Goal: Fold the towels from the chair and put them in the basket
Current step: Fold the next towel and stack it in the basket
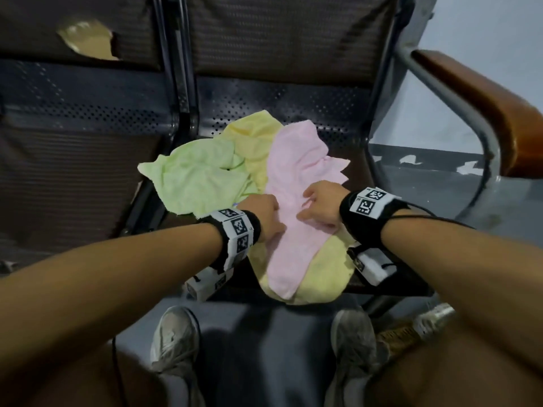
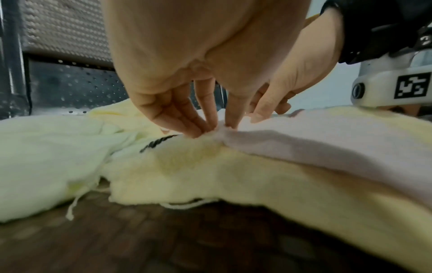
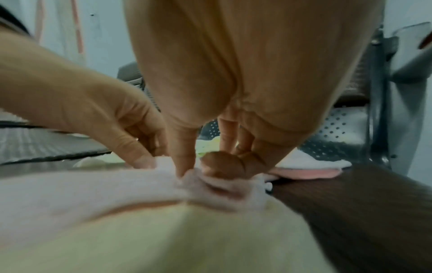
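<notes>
Both hands' grips [image 1: 266, 214] [image 1: 318, 205] pinched on pink towel [image 1: 293, 183], over yellow towel [image 1: 320, 277], beside green towel [image 1: 197, 177]

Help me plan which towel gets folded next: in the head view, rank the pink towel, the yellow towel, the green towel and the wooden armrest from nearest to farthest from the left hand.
1. pink towel: pinched by the left hand.
2. yellow towel: directly under the pink one.
3. green towel: just left of the pile.
4. wooden armrest: far right.
</notes>
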